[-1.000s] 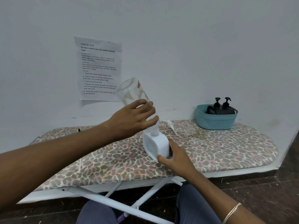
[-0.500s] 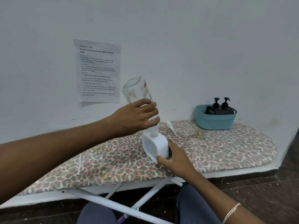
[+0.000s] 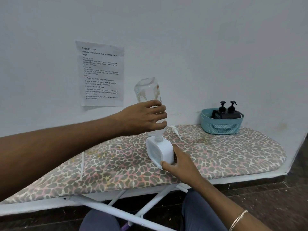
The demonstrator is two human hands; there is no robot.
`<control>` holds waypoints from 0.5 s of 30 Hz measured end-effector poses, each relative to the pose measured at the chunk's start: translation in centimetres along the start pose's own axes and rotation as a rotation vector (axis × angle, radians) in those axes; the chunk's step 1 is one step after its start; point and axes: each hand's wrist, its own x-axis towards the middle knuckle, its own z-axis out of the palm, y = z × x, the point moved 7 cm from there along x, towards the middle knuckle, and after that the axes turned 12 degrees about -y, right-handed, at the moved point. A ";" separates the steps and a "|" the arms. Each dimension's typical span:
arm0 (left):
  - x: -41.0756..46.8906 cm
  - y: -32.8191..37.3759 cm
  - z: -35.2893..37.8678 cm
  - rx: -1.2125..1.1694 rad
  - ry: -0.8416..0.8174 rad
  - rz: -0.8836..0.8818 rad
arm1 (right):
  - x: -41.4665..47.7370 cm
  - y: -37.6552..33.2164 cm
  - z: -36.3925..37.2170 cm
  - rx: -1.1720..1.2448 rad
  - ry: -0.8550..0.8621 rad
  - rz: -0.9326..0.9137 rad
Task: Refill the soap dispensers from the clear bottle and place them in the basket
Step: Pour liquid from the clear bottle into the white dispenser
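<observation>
- Head view, left side: the left hand (image 3: 143, 119) grasps the clear bottle (image 3: 147, 90), with the fingers and thumb curled around its lower half.
- The clear bottle is held upside down and tilts slightly, its base toward the wall (image 3: 200, 47). Its neck enters the top opening of the white soap dispenser (image 3: 164, 151). Brownish residue clings to the inside of the bottle's upper part.
- The white soap dispenser stands upright on the ironing board (image 3: 225, 152), near the board's middle, with no pump fitted.
- The right hand (image 3: 181, 165) holds the dispenser at its lower near corner. The thumb presses the front edge and the fingers wrap behind the body. A chain bracelet (image 3: 238, 220) circles that wrist.
- A white pump (image 3: 175, 130) with its long tube lies flat on the board, just behind the dispenser and apart from it.
- The teal basket (image 3: 220, 126) sits at the far right of the board, close to the wall and well apart from both hands. It holds black soap dispensers (image 3: 230, 115), and two pump heads rise above its rim.
- The board carries a leopard-patterned cover and rests on a white metal frame (image 3: 116, 212) over a dark floor (image 3: 266, 197).
- A printed sheet (image 3: 101, 74) is fixed to the wall behind the left forearm. Its heading reads "Portion mixed nuts into small ziplock bags".
</observation>
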 end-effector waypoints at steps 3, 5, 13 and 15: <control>0.2 -0.2 -0.1 0.005 0.002 0.031 | 0.0 0.1 0.0 0.006 0.001 0.005; 0.4 -0.3 -0.2 0.004 0.021 0.053 | 0.0 0.2 0.0 0.012 -0.002 0.008; 0.5 -0.4 -0.2 -0.035 -0.007 0.042 | 0.0 0.1 0.0 0.020 -0.008 0.010; 0.2 -0.3 0.0 -0.036 -0.028 0.018 | 0.0 0.2 0.0 0.028 -0.011 0.008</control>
